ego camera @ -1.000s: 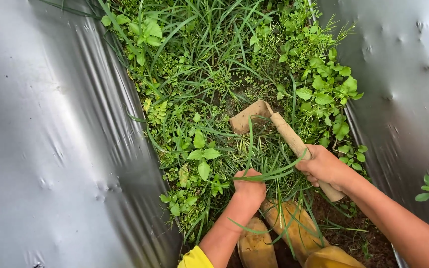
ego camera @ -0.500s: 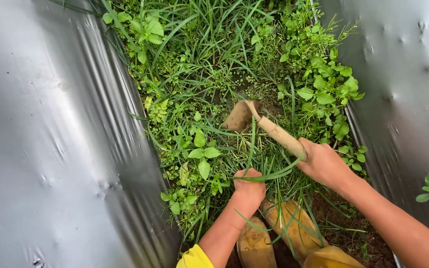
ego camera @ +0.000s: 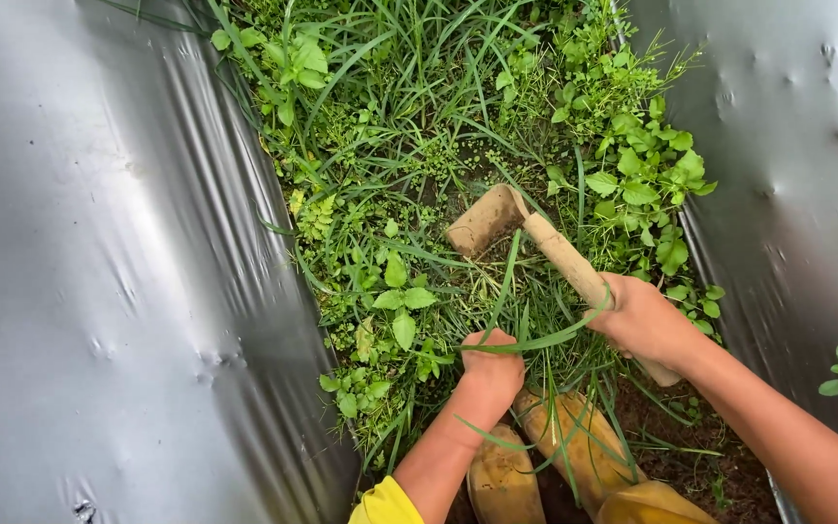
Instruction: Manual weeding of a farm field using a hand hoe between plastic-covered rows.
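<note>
Both hands steady; hoe blade swung left.

I count two hands: my left hand and my right hand. One hoe shows, with one blade and one wooden handle. Two muddy yellow boots stand at the bottom edge. Two silver plastic sheets lie there, one left sheet and one right sheet. One strip of weeds runs between them; its blades and leaves are too many to count. One yellow sleeve cuff is visible.
</note>
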